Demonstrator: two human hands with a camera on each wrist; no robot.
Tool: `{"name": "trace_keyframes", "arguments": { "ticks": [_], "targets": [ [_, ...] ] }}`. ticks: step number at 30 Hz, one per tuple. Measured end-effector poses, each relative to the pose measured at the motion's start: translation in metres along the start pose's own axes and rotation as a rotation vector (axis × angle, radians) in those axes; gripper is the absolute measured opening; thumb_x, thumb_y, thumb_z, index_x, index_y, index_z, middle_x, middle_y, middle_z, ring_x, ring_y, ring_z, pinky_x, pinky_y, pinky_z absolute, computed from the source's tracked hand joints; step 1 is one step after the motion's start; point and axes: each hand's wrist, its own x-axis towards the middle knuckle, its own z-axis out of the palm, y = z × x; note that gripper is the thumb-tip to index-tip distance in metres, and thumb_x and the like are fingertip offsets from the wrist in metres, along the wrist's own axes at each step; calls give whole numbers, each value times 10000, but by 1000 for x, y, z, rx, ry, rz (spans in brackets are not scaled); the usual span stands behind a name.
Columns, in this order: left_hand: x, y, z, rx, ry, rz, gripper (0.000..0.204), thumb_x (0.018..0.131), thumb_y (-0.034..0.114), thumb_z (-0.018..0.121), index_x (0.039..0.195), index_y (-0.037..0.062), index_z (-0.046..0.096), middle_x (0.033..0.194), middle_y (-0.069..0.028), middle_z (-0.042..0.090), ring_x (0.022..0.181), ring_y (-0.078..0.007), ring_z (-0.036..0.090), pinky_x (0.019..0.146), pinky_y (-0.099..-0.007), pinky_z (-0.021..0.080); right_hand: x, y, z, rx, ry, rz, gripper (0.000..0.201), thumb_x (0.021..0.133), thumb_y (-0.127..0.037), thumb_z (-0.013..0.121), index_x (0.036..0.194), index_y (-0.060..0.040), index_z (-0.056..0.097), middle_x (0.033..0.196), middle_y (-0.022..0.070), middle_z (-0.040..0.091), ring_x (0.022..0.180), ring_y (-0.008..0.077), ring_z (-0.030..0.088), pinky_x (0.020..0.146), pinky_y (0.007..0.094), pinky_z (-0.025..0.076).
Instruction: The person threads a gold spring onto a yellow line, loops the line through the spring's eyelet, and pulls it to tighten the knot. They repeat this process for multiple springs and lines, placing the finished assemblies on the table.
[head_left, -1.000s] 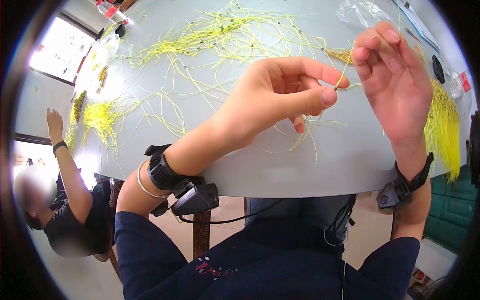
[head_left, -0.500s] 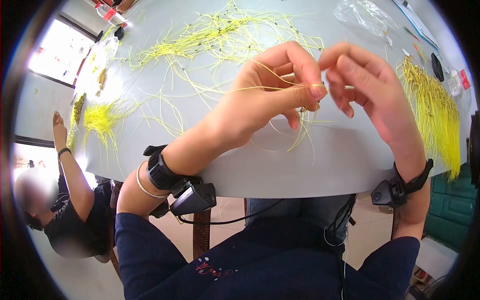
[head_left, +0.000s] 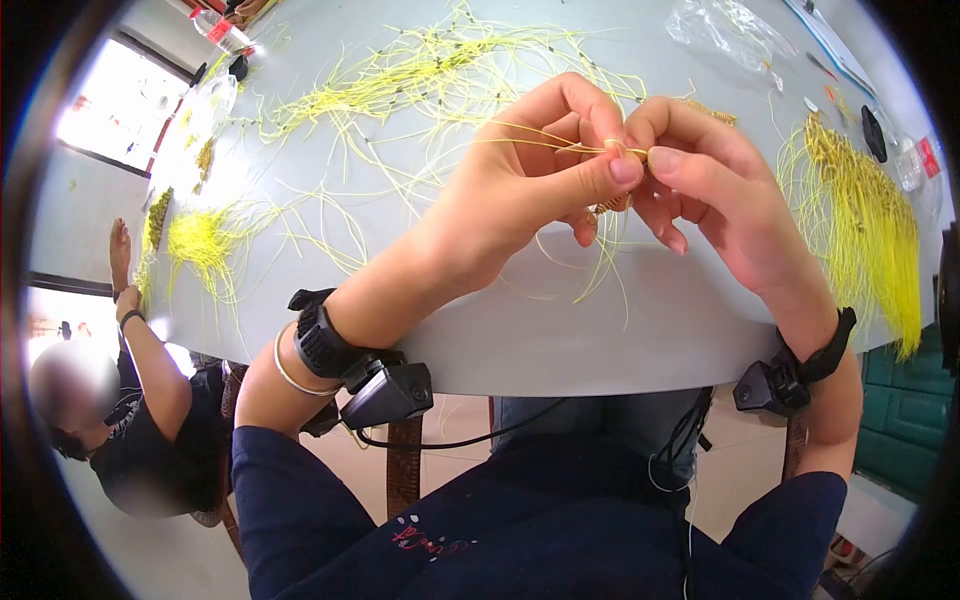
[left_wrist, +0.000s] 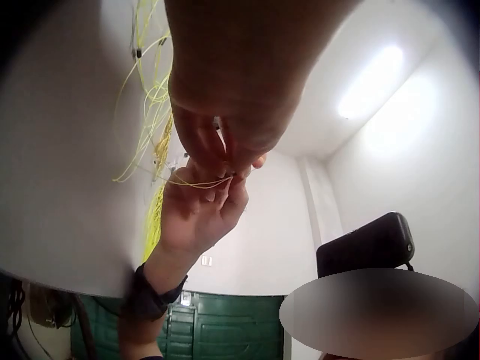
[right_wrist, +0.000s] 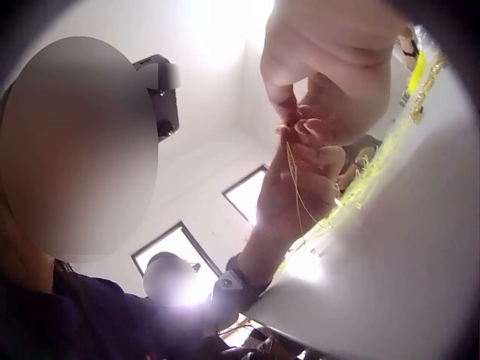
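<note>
Thin yellow cord (head_left: pixel 575 149) runs between my two hands above the grey table. My left hand (head_left: pixel 530 185) pinches it between thumb and index finger, and strands trail back across that hand. A small gold, ridged coil-like piece (head_left: pixel 612 204) shows under the left fingers, with loose strands hanging below. My right hand (head_left: pixel 735 190) pinches the cord just beside the left fingertips, its thumb and index finger nearly meeting them. In the right wrist view, cord strands (right_wrist: pixel 294 176) hang in a loop over the left hand. The joint between the fingertips is mostly hidden.
A tangle of yellow cords (head_left: pixel 430 75) with small dark pieces lies across the far table (head_left: pixel 600 355). Yellow fringe with gold tops (head_left: pixel 870 240) lies at right, another bundle (head_left: pixel 200 240) at left. A plastic bag (head_left: pixel 725 30) sits at back; another person (head_left: pixel 150 390) sits at left.
My right hand has come from upper right, where it was raised apart from the left, down and left to the left fingertips, and now pinches the cord. The left hand has shifted slightly up and left.
</note>
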Motion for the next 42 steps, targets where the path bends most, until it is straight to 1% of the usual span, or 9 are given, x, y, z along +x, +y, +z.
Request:
{"name": "trace_keyframes", "arguments": {
  "ticks": [7, 9, 15, 29, 32, 34, 35, 37, 42],
  "targets": [
    [0, -1, -1, 39, 3, -33, 134, 855, 141, 576, 867, 141, 443, 839, -6, 521, 731, -75, 512, 502, -172, 411, 0, -1, -2, -291, 25, 3, 253, 851, -321, 562, 879, -79, 496, 778, -25, 483, 569, 41, 389, 474, 171, 291],
    [0, -1, 0, 35, 1, -38, 136, 855, 139, 576, 864, 141, 440, 839, -8, 521, 729, -77, 514, 502, -175, 412, 1, 8, -5, -38, 30, -13, 199, 857, -268, 564, 858, -70, 564, 768, -54, 510, 619, 14, 393, 515, 157, 267],
    [1, 0, -1, 31, -5, -38, 136, 857, 123, 564, 864, 144, 430, 832, -8, 516, 718, -84, 517, 501, -184, 413, 1, 6, -10, 232, -82, -45, 227, 887, -268, 512, 908, -55, 587, 819, -29, 521, 709, 45, 401, 599, 194, 316],
    [1, 0, 5, 79, -35, 5, 149, 850, 84, 557, 837, 125, 414, 747, 0, 451, 664, -91, 499, 538, -196, 437, -2, -18, -29, 366, -60, -317, 168, 898, -297, 498, 904, -134, 457, 910, -14, 393, 757, 83, 358, 640, 206, 310],
    [1, 3, 5, 85, -52, -8, 161, 829, 87, 580, 862, 108, 424, 718, 7, 467, 681, -88, 512, 541, -195, 431, -1, -19, -24, 438, -62, -384, 152, 906, -278, 484, 904, -132, 445, 886, -17, 398, 796, 83, 385, 722, 205, 347],
    [-2, 6, 6, 334, -244, -58, 266, 794, 85, 615, 1009, 78, 458, 672, 20, 479, 688, -69, 520, 549, -193, 419, -3, -19, -20, 529, 14, -334, 132, 911, -251, 471, 907, -125, 431, 854, -18, 405, 829, 95, 422, 810, 226, 410],
    [-2, 9, 10, 334, -243, -58, 266, 794, 85, 615, 1009, 78, 458, 672, 20, 479, 688, -69, 520, 549, -193, 419, -4, -18, -23, 529, 14, -334, 132, 911, -251, 471, 907, -125, 431, 854, -18, 405, 829, 95, 422, 810, 226, 410],
    [-4, 14, 17, 471, -488, -246, 421, 770, 100, 635, 1148, 49, 456, 652, 27, 501, 685, -48, 520, 565, -201, 416, -5, -14, -28, 522, -151, -271, 124, 916, -230, 454, 919, -110, 422, 830, -16, 418, 836, 107, 450, 856, 265, 459],
    [-4, 0, 10, 415, -544, -128, 333, 775, 141, 634, 1069, 11, 545, 709, 17, 540, 672, -54, 504, 613, -209, 413, -5, -13, -22, 661, -135, -248, 130, 928, -218, 426, 937, -89, 409, 807, -5, 416, 740, 92, 470, 781, 267, 499]
  ]
}}
